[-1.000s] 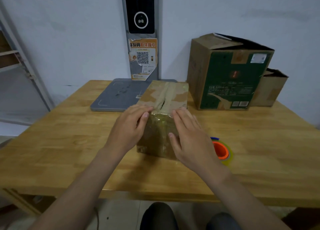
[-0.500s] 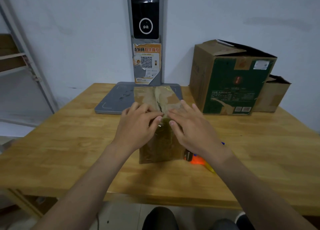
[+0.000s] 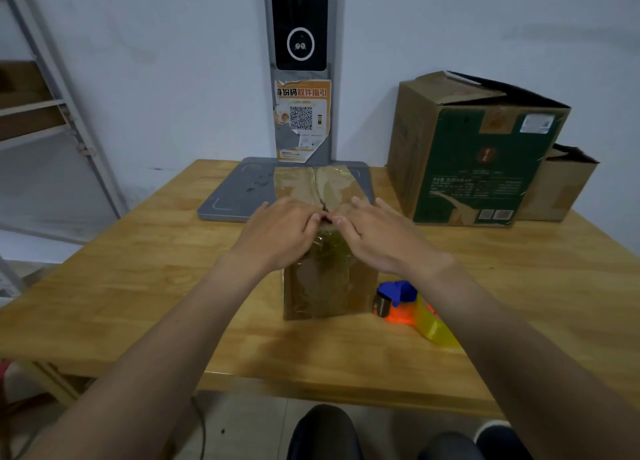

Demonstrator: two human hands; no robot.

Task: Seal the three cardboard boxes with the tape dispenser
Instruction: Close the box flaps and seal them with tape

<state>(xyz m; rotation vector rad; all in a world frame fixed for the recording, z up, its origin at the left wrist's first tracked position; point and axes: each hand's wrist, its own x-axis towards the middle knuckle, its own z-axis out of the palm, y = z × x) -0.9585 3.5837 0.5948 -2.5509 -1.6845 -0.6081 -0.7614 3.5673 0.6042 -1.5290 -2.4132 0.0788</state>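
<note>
A small brown cardboard box (image 3: 329,286) stands in the middle of the wooden table (image 3: 138,279), with shiny tape over its top seam and down its front. My left hand (image 3: 280,234) and my right hand (image 3: 377,234) lie flat on the box's top near edge, fingertips almost meeting at the seam. Neither hand holds anything. The tape dispenser (image 3: 408,307), orange and blue with a yellowish tape roll, lies on the table just right of the box, partly behind my right forearm. A large green and brown box (image 3: 474,155) with raised flaps stands at the back right. A smaller brown box (image 3: 557,186) sits behind it.
A grey flat scale platform (image 3: 235,196) lies at the table's back, behind the small box, with a grey post, screen and QR poster (image 3: 301,120) rising from it. A metal shelf frame (image 3: 62,113) stands at the left. My knees show below the table's front edge.
Both hands slid from the box's front face up onto its top edge and drew together at the seam. The view shifted, and the dispenser now shows more fully beside the box.
</note>
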